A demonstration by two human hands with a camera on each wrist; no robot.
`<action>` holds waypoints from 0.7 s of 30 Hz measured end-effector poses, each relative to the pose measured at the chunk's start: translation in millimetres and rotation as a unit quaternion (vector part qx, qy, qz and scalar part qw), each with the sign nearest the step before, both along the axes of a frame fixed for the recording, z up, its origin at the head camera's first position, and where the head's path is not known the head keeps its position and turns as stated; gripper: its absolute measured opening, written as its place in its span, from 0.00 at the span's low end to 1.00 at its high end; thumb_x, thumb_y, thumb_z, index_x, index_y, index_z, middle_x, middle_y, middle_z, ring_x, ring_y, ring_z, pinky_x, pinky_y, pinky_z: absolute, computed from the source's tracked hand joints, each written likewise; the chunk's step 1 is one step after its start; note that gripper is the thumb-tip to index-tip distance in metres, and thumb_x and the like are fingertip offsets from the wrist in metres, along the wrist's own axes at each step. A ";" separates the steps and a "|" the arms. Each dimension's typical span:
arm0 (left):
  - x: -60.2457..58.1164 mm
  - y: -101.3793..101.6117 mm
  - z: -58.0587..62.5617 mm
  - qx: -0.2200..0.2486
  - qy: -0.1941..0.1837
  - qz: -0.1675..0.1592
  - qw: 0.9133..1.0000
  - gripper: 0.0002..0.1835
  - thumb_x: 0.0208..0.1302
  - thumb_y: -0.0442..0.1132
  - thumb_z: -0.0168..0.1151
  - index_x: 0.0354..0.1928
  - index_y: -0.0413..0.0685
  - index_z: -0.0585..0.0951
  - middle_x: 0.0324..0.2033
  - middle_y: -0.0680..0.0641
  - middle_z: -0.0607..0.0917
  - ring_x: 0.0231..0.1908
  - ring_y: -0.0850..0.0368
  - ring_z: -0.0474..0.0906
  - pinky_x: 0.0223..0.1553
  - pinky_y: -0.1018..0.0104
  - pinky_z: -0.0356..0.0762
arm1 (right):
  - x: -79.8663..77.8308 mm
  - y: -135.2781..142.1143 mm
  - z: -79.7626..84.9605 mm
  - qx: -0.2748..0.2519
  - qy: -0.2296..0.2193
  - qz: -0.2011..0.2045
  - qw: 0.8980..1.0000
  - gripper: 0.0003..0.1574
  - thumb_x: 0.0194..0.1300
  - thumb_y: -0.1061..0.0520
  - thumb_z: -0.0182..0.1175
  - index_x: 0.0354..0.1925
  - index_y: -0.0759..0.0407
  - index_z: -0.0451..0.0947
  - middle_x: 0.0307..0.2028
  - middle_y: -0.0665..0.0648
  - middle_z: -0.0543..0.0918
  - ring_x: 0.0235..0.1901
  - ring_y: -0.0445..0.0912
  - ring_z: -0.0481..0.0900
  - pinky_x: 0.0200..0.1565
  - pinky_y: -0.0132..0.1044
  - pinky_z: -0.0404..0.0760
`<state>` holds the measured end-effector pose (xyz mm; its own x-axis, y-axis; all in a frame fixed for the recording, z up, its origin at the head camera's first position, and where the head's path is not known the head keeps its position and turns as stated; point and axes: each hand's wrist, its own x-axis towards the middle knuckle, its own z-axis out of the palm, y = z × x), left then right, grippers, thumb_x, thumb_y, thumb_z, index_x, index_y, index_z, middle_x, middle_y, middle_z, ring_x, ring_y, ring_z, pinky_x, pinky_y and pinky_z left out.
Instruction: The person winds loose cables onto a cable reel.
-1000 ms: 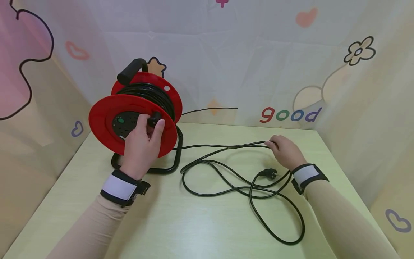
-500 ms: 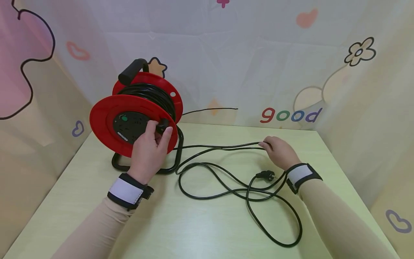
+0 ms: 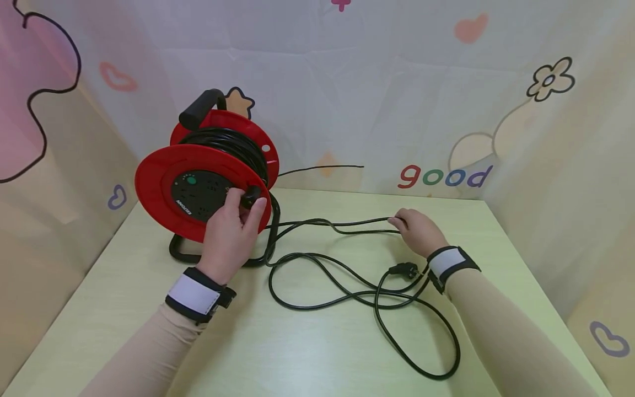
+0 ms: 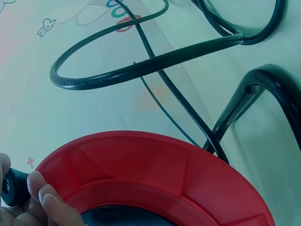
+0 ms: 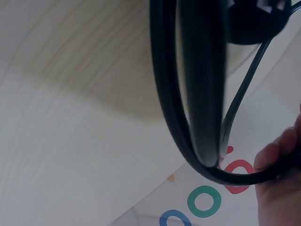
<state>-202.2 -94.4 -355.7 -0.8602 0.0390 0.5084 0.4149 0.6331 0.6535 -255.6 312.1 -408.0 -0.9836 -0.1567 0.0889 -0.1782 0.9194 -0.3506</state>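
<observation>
A red cable reel (image 3: 159, 182) wound with black cable stands upright on a black tube frame at the left in the head view. My left hand (image 3: 228, 234) pinches the black crank knob (image 3: 252, 196) on the reel's front disc between thumb and fingers. To the right, my right hand (image 3: 420, 231) grips the loose black cable (image 3: 364, 223) just above the table. The cable runs from the reel to that hand, then lies in loops below it. Its black plug (image 3: 404, 270) lies beside the right wrist. In the right wrist view, cable (image 5: 235, 179) passes into the fingers (image 5: 268, 155).
The pale table (image 3: 297, 353) carries the loose loops across its middle and right. A black carry handle (image 3: 200, 109) tops the reel. Printed curtains (image 3: 347, 99) close off the back and both sides. A thin dark line (image 3: 322, 167) shows behind the reel.
The crank knob and my left hand have moved right and slightly down as the disc turned. My right hand has moved left toward the reel with the cable, and the loops have shifted left.
</observation>
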 end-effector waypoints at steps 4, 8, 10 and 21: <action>-0.3 -0.2 0.2 0.003 -0.003 -0.001 1.000 0.22 0.71 0.57 0.50 0.50 0.44 0.68 0.25 0.47 0.77 0.26 0.52 0.71 0.27 0.59 0.70 | -3.2 -2.9 -4.3 0.006 0.007 -0.004 1.000 0.20 0.75 0.47 0.49 0.44 0.63 0.77 0.30 0.57 0.75 0.32 0.52 0.72 0.36 0.45 0.69; -0.7 0.0 -0.4 0.003 -0.009 -0.002 1.000 0.23 0.71 0.57 0.50 0.51 0.44 0.68 0.26 0.47 0.77 0.26 0.52 0.72 0.27 0.59 0.70 | -4.7 -10.1 -6.5 0.017 0.015 -0.011 1.000 0.19 0.74 0.49 0.51 0.48 0.62 0.77 0.36 0.60 0.79 0.36 0.53 0.75 0.41 0.47 0.73; -0.7 0.1 -0.4 0.003 -0.010 -0.003 1.000 0.23 0.71 0.57 0.50 0.51 0.44 0.68 0.26 0.47 0.77 0.26 0.51 0.72 0.27 0.59 0.70 | -4.4 -15.9 -5.8 0.024 0.021 -0.011 0.999 0.19 0.74 0.50 0.52 0.50 0.63 0.76 0.40 0.62 0.80 0.38 0.55 0.76 0.43 0.50 0.74; 1.4 0.6 1.8 0.009 -0.014 -0.007 1.000 0.22 0.71 0.56 0.50 0.51 0.44 0.68 0.26 0.46 0.77 0.26 0.51 0.72 0.26 0.59 0.70 | -4.0 -102.1 0.7 0.011 -0.010 0.077 0.997 0.31 0.70 0.51 0.57 0.67 0.59 0.65 0.56 0.63 0.76 0.55 0.55 0.75 0.55 0.52 0.71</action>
